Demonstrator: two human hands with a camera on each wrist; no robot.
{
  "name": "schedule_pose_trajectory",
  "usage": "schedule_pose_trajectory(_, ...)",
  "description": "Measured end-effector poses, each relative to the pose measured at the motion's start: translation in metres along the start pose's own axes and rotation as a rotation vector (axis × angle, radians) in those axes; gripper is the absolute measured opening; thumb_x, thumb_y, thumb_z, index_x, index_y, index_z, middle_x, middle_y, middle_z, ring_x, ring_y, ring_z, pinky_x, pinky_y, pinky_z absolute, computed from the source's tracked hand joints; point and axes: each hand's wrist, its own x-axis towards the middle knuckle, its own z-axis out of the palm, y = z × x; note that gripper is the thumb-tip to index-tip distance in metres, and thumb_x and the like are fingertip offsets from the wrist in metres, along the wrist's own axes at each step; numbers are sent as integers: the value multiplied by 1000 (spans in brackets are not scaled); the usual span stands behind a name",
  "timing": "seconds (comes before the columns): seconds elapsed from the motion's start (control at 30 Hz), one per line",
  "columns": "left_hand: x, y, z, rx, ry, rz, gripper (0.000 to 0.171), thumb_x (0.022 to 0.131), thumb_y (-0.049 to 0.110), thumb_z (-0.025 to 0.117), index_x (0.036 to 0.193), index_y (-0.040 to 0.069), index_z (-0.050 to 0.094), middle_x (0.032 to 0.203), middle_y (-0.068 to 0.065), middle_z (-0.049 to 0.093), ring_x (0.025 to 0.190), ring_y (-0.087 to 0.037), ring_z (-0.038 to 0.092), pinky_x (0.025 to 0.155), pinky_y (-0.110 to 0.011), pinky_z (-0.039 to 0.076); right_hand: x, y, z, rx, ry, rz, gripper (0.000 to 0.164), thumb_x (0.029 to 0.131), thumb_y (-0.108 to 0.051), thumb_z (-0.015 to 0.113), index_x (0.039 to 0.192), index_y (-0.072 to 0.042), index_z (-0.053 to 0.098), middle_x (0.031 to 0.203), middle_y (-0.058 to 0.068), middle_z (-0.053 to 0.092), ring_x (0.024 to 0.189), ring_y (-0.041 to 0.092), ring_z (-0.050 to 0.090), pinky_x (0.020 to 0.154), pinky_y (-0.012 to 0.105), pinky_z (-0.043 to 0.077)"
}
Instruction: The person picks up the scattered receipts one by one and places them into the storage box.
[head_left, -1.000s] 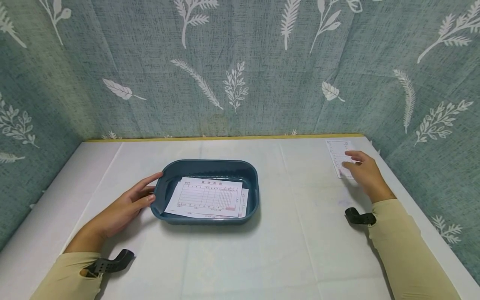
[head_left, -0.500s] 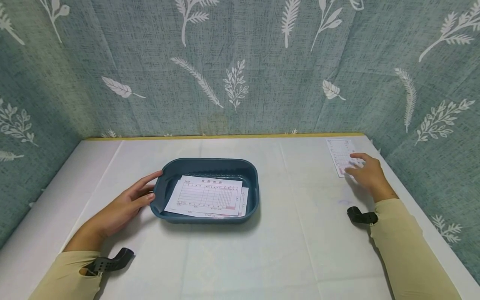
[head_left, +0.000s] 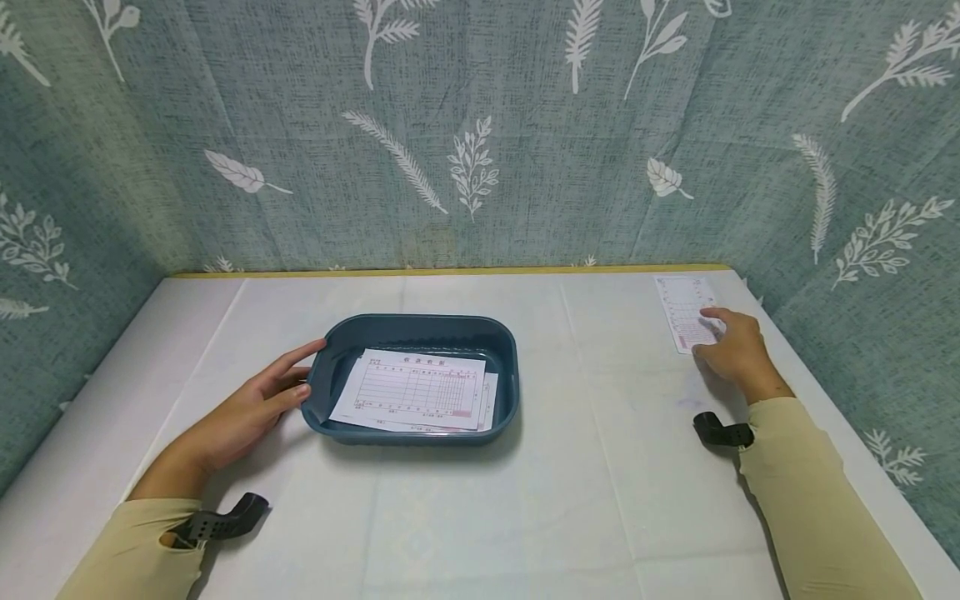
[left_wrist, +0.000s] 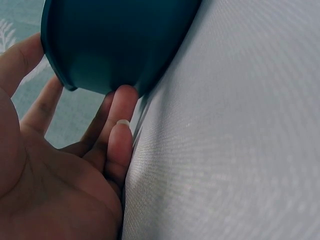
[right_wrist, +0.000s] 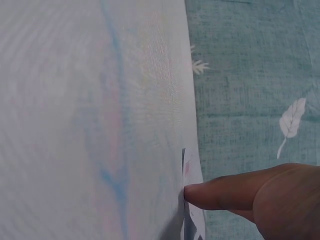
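Note:
A dark blue plastic basin (head_left: 412, 438) stands on the white-covered table, with several printed receipt slips (head_left: 420, 390) lying overlapped inside. My left hand (head_left: 247, 417) touches the basin's left end with spread fingers; the left wrist view shows its fingertips (left_wrist: 126, 97) against the outer wall. Far to the right lies a single printed slip (head_left: 681, 312), partly covered by my right hand (head_left: 738, 354). Thumb and forefinger are apart over its right side. In the right wrist view the thumb (right_wrist: 200, 196) touches the slip (right_wrist: 194, 217), whose near edge looks slightly raised.
The white table cover (head_left: 487, 525) extends between and in front of the hands. A patterned green-blue curtain (head_left: 480, 167) hangs behind and at both sides, above a yellow strip (head_left: 450, 272) along the back edge. Black wrist mounts (head_left: 225, 518) sit on both sleeves.
My right hand has shifted slightly right along the slip, and its thumb now touches the slip's lower part. The left hand and basin stay put.

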Motion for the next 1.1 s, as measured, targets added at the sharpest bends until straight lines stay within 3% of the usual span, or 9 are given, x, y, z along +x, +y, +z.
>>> schedule_pose_trajectory(0.53, 0, 2, -2, 5, -1, -18, 63, 105, 30, 51, 160, 35, 21, 161, -25, 19, 148, -45, 16, 90, -2, 33, 0, -2, 0, 0, -80, 9, 82, 90, -3, 56, 160, -3, 12, 156, 39, 21, 140, 58, 27, 109, 69, 28)
schedule_pose_trajectory(0.77, 0, 2, -2, 10, -3, -22, 62, 105, 30, 51, 160, 35, 20, 161, -25, 18, 149, -45, 15, 90, -3, 34, -3, -5, 1, -5, -90, -13, 81, 93, -2, 54, 160, -3, 9, 153, 40, 26, 136, 59, 34, 106, 69, 34)
schedule_pose_trajectory(1.1, 0, 2, -1, 25, 1, -36, 63, 105, 32, 51, 160, 36, 20, 161, -25, 21, 148, -45, 19, 89, -5, 35, -2, -6, 3, -13, -71, -23, 87, 91, 0, 57, 161, -6, 5, 148, 41, 33, 134, 58, 35, 106, 69, 32)
